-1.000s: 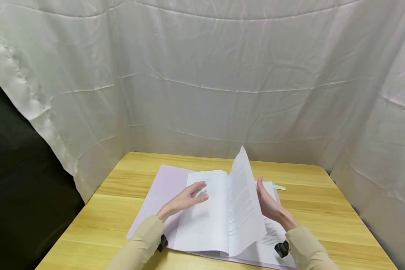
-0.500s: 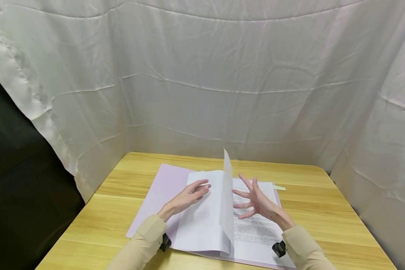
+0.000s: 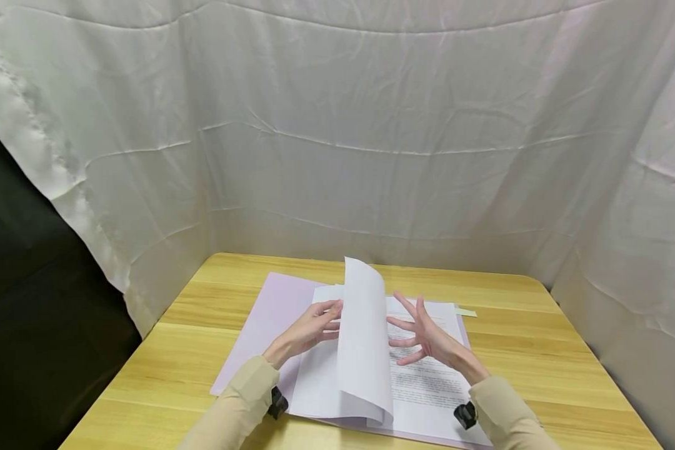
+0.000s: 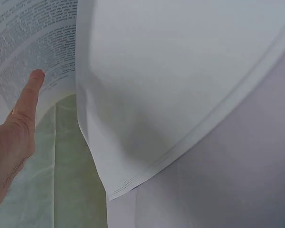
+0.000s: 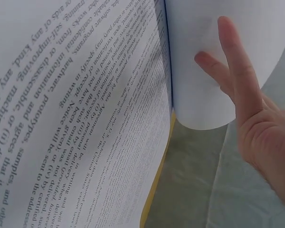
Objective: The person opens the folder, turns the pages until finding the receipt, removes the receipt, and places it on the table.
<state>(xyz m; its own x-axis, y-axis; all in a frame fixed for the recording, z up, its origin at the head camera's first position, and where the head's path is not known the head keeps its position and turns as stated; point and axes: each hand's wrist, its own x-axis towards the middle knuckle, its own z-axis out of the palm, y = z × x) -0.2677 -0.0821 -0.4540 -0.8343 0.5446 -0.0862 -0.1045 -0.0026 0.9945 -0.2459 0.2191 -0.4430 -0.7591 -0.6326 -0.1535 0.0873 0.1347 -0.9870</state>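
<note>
A lavender folder (image 3: 292, 297) lies spread on the table with a stack of white printed pages in it. One sheet (image 3: 362, 337) stands lifted and curled over at the middle, its blank side toward the head camera. My left hand (image 3: 309, 330) is at the sheet's left, over the turned blank pages (image 4: 190, 61), its fingertips partly behind the sheet's edge. In the left wrist view that hand's fingers extend before the sheet's printed side. My right hand (image 3: 434, 340) is spread over the printed right-hand page (image 3: 427, 384), fingertips right beside the sheet's blank back.
The wooden table (image 3: 540, 350) carries the folder near its front edge. A small pale tab (image 3: 467, 312) sticks out at the folder's right side. Grey-white curtain (image 3: 337, 137) hangs behind and at both sides, with black cloth (image 3: 34, 300) at left.
The lifted sheet has swung from right to left and curled over toward my left hand. My right hand has moved left and spread its fingers. The left hand has stayed nearly in place.
</note>
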